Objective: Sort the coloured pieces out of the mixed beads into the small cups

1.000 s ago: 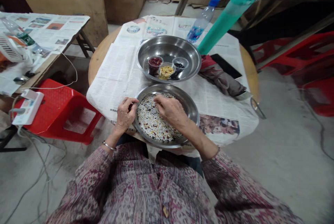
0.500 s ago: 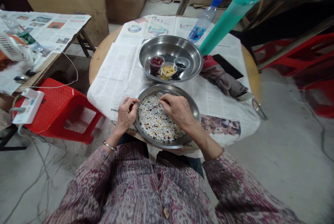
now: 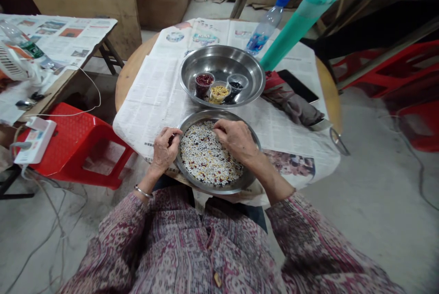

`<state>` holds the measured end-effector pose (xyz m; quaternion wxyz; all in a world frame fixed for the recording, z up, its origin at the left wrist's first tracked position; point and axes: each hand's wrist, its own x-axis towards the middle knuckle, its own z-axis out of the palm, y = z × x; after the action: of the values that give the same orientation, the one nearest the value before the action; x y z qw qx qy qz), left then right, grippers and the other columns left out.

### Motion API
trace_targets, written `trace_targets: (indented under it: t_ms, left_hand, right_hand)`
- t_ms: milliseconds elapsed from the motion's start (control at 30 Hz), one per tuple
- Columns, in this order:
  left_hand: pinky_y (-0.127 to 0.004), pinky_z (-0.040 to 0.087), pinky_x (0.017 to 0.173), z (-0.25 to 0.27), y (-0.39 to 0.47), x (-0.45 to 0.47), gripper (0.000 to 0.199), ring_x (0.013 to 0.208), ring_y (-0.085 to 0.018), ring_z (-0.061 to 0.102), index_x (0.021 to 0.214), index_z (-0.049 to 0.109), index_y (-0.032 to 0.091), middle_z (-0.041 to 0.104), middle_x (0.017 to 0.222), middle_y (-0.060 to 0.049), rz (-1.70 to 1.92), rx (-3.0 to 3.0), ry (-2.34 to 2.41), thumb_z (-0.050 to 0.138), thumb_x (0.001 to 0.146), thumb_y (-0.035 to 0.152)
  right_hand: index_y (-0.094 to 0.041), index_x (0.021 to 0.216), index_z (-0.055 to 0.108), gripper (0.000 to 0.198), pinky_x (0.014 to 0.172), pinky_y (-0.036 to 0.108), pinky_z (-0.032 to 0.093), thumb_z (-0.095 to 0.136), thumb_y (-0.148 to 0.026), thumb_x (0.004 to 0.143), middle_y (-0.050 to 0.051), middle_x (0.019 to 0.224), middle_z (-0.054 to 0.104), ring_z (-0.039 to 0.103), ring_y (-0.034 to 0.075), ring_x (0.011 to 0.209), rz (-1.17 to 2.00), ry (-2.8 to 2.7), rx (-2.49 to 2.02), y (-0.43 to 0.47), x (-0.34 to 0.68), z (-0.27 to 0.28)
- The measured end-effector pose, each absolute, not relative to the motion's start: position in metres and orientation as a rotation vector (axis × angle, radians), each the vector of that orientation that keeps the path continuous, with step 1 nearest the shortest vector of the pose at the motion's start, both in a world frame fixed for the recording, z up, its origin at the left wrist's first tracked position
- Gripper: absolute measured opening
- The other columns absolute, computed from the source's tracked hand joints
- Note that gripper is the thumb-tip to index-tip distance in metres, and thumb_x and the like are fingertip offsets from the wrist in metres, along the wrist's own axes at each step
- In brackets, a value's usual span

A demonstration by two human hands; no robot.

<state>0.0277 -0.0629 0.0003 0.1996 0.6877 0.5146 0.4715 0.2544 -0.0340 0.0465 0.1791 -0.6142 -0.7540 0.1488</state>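
A steel basin (image 3: pixel 255 144) close to my body holds a spread of white grains or seeds (image 3: pixel 206 152) mixed with dark, yellow and red pieces. At its left rim rests my left hand (image 3: pixel 166 147), fingers curled and closed; something dark shows by the fingertips, too small to name. Over the right part of the mix, my right hand (image 3: pixel 236 141) is closed in a pinch, and its fingertips hide whatever they hold. Behind stands a larger steel bowl (image 3: pixel 248 67) with clear cups of red beans (image 3: pixel 205 80), yellow pieces (image 3: pixel 218 91) and black beans (image 3: pixel 236 84).
Newspaper (image 3: pixel 147 88) covers the round table. A water bottle (image 3: pixel 265 24), a green tube (image 3: pixel 298 26), a dark phone (image 3: pixel 297 86) and a crumpled cloth (image 3: pixel 291 104) lie or stand to the right. Left are a red stool (image 3: pixel 75 134) with a power strip (image 3: pixel 36 141) and a fan (image 3: pixel 15 63).
My right hand has shifted slightly right over the mix, its fingers still pinched. My left hand stays at the basin's left rim. The whole view has moved slightly.
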Motion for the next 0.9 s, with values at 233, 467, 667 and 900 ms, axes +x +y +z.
trace_targets:
  t_ms: [233, 467, 667, 900]
  left_hand:
    - [-0.028, 0.048, 0.074, 0.0, -0.063, 0.028, 0.016, 0.078, -0.015, 0.06, 0.092, 0.066, 0.02, 0.065, 0.087, -0.002, 1.312, 1.915, 1.452, 0.054, 0.091, 0.01]
    - [-0.029, 0.048, 0.074, 0.0, -0.063, 0.028, 0.018, 0.079, -0.016, 0.06, 0.092, 0.066, 0.021, 0.064, 0.086, -0.002, 1.319, 1.922, 1.446, 0.053, 0.09, 0.008]
    - [-0.029, 0.047, 0.073, 0.0, -0.062, 0.028, 0.018, 0.078, -0.015, 0.06, 0.092, 0.066, 0.021, 0.063, 0.086, -0.002, 1.334, 1.914, 1.422, 0.054, 0.09, 0.006]
    - [-0.03, 0.043, 0.069, 0.001, -0.063, 0.026, 0.02, 0.074, -0.015, 0.057, 0.091, 0.066, 0.021, 0.061, 0.085, -0.001, 1.313, 1.902, 1.42, 0.055, 0.091, 0.004]
  right_hand:
    - [-0.022, 0.097, 0.075, 0.024, 0.075, 0.035, 0.048, 0.052, -0.02, 0.091, 0.009, 0.091, 0.077, 0.069, 0.023, 0.081, 0.386, -2.062, -1.694, -0.021, 0.261, 0.043]
    - [-0.02, 0.11, 0.074, 0.031, 0.082, 0.039, 0.052, 0.05, -0.016, 0.091, 0.011, 0.101, 0.078, 0.071, 0.025, 0.088, 0.331, -2.103, -1.666, -0.024, 0.264, 0.036]
    - [-0.023, 0.109, 0.075, 0.028, 0.078, 0.035, 0.051, 0.053, -0.021, 0.091, 0.008, 0.098, 0.079, 0.071, 0.022, 0.083, 0.403, -2.048, -1.616, -0.036, 0.262, 0.041]
    - [-0.021, 0.097, 0.076, 0.018, 0.068, 0.034, 0.042, 0.06, -0.021, 0.09, 0.01, 0.086, 0.078, 0.069, 0.025, 0.075, 0.461, -2.068, -1.786, -0.072, 0.282, 0.05]
